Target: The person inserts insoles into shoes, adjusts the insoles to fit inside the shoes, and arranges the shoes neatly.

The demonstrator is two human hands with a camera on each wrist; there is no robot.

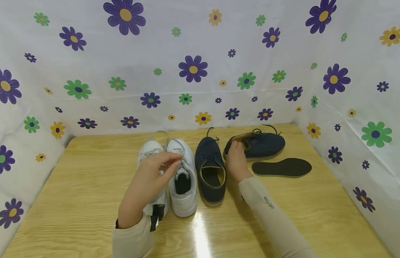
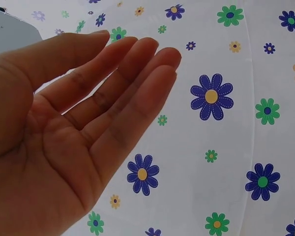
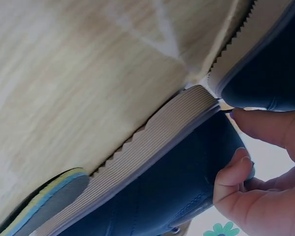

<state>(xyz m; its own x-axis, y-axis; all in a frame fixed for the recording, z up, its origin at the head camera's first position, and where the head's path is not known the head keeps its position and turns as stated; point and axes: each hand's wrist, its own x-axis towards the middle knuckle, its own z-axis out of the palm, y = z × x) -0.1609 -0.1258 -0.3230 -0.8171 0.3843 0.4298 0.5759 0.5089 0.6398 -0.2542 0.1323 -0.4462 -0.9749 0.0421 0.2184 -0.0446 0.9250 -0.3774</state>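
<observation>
My right hand pinches the heel end of a navy lace-up shoe, whose toe points right. In the right wrist view, the thumb and curled fingers of that hand are at the back of the shoe, above its ribbed pale sole. The other navy shoe stands to the left, toe toward the back. Over the pair of white sneakers hovers my left hand, partly covering the left sneaker. Its fingers are loosely bent in the left wrist view and hold nothing.
A black insole lies flat in front of the right navy shoe; its layered edge shows in the right wrist view. The wooden tabletop is bordered by a white flower-print cloth at the back and sides.
</observation>
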